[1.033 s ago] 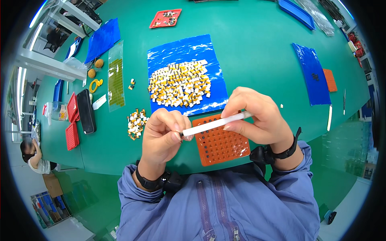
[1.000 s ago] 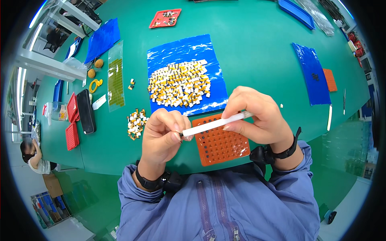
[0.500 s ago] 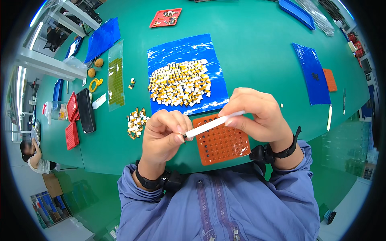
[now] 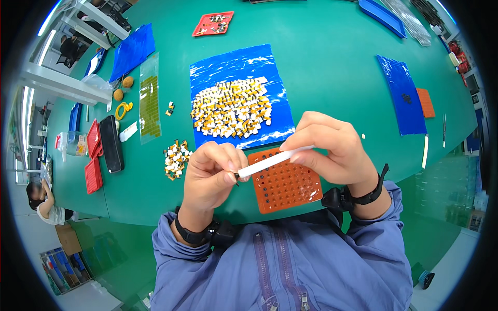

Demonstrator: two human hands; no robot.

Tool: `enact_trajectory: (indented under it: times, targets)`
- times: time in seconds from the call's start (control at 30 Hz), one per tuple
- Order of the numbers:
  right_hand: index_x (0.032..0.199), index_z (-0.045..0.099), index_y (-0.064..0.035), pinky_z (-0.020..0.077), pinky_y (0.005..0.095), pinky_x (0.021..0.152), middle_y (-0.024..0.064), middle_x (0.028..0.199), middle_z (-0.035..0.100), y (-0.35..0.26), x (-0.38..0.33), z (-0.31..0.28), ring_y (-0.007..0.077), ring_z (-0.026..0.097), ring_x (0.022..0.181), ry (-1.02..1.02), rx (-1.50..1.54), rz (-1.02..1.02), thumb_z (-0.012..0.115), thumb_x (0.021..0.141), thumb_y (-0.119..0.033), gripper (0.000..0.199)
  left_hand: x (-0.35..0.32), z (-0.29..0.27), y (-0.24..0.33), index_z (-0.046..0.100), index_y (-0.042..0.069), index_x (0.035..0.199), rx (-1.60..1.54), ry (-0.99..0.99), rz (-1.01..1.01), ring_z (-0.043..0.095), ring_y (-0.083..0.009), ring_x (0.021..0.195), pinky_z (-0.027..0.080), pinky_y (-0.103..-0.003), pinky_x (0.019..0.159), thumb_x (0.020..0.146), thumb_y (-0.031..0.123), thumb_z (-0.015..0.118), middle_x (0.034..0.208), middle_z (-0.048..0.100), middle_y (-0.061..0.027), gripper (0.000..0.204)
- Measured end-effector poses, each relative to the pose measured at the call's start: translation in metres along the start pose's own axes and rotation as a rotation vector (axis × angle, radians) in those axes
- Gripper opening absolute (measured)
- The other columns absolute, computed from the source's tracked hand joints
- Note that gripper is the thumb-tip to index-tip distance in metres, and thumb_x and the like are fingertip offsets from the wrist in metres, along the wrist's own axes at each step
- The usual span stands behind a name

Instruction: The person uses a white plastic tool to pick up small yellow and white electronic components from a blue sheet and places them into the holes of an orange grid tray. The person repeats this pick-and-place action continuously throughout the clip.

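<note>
Between thumb and fingers, my right hand (image 4: 329,147) grips a flat white plastic stick (image 4: 262,164), slanting down to the left. My left hand (image 4: 213,168) pinches a small dark part (image 4: 237,177), mostly covered by the fingertips, and the stick's lower end touches it there. Below the stick lies an orange tray (image 4: 288,184) with rows of round holes; small dark pieces fill some holes along its left and top edges. Beyond my hands, many small white, amber and black parts (image 4: 231,107) are spread on a blue sheet (image 4: 233,59).
Left of my left hand is a loose pile of similar parts (image 4: 177,159). Farther left lie a black case (image 4: 110,142), red trays (image 4: 93,176) and yellow scissors (image 4: 123,110). A red tray (image 4: 213,24) stands at the back; tweezers (image 4: 444,130) lie at right.
Both hands keep their grip on the stick and the small part. The stick has shifted very slightly left; everything else looks the same.
</note>
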State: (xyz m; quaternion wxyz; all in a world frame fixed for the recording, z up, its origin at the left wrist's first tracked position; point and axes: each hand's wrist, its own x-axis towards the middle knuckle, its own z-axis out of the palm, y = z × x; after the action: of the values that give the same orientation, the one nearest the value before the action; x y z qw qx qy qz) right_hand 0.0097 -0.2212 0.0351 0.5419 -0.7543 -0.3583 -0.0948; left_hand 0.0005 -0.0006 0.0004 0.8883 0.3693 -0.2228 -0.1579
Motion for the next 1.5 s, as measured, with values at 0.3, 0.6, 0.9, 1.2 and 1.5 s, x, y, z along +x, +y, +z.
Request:
enact_trajectory:
  times: [0.3,0.6,0.9,1.2,1.5]
  targets:
    - [0.079,0.062,-0.0013,0.0393,0.0267,0.051,0.0066,0.069,0.056,0.0,-0.001,0.004,0.0171,0.052,0.059,0.018,0.05,0.058,0.065,0.071,-0.003,0.009,0.0,0.0,0.001,0.05,0.004,0.082,0.01,-0.002,-0.004,0.051,-0.0161,0.068,0.041,-0.028,0.062,0.081,0.004,0.057,0.074,0.052,-0.0062,0.008]
    - [0.079,0.063,-0.0022,0.039,0.0252,0.048,0.005,0.065,0.058,-0.008,0.0,0.004,0.0144,0.053,0.055,0.058,-0.018,0.072,0.068,0.068,-0.003,0.013,0.002,0.001,0.002,0.05,0.002,0.083,0.149,0.134,0.129,0.051,-0.015,0.071,0.042,-0.027,0.064,0.081,0.002,0.056,0.076,0.052,-0.0066,0.007]
    - [0.072,0.057,-0.0022,0.0369,0.023,0.046,0.0045,0.067,0.059,-0.021,0.018,-0.001,0.0105,0.049,0.051,0.087,-0.064,-0.107,0.066,0.07,0.0,0.009,-0.009,-0.013,0.049,0.051,0.0,0.085,0.84,0.287,0.174,0.055,-0.0128,0.075,0.044,-0.023,0.064,0.079,-0.003,0.057,0.082,0.058,-0.0085,0.009]
    - [0.067,0.047,-0.0028,0.0357,0.03,0.043,0.0061,0.055,0.046,-0.01,0.02,0.013,0.0191,0.046,0.046,0.152,-0.175,-0.124,0.064,0.075,-0.009,0.02,-0.027,-0.048,0.098,0.059,0.0,0.077,1.85,0.142,-0.077,0.057,-0.0217,0.065,0.043,-0.029,0.058,0.071,0.001,0.062,0.071,0.057,-0.0098,0.007]
    - [0.067,0.051,-0.0028,0.0357,0.0246,0.042,0.0045,0.054,0.048,-0.006,0.016,0.011,0.0118,0.047,0.045,0.144,-0.148,-0.071,0.07,0.071,-0.011,0.021,0.006,-0.03,0.097,0.061,0.002,0.078,1.868,-0.146,-0.157,0.056,-0.0262,0.072,0.044,-0.034,0.064,0.07,0.007,0.064,0.076,0.058,-0.01,0.01]
